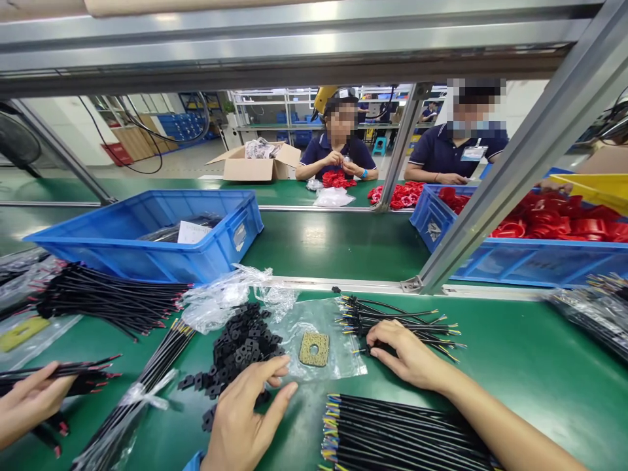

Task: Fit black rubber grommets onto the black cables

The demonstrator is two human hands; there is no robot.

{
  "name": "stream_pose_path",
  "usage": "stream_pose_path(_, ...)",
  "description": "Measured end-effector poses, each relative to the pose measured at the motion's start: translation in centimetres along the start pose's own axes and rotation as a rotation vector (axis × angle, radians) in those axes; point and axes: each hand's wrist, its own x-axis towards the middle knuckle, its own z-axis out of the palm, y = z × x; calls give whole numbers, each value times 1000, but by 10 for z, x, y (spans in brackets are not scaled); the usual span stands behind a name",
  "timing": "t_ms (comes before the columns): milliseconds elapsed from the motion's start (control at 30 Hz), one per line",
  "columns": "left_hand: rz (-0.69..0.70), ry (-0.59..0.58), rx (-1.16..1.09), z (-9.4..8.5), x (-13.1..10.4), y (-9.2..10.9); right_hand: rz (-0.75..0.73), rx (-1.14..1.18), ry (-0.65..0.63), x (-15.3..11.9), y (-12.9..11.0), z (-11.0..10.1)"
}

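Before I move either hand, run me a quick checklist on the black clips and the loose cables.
1. Left hand at the black clips: ok, fingertips touch the pile's edge.
2. Clip actually pinched: cannot tell.
3. Right hand on the loose cables: ok, fingers rest on them.
4. Cable bundle within reach: ok, lies between both forearms.
5. Another person's hand at the left edge: ok, apart from yours.
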Motion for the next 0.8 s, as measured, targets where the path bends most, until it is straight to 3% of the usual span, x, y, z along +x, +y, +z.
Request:
stream_pose_path(267,0,-4,18,0,-2,-2,2,-10,17,3,4,5)
stream_pose_path(433,24,-23,7,-5,1,-4,27,-17,11,-2,-8,-12)
stream_pose_path(567,-25,-92,164,-6,-4,-19,113,-10,-214,-9,-44,-26)
stream_pose_path(667,-39,-174,368,-1,-13,-37,169,-46,-401,-10,-68,-24)
stream_pose_path(800,-50,-299,565,5,-24,-56,137,-36,-450,-9,-77,-14)
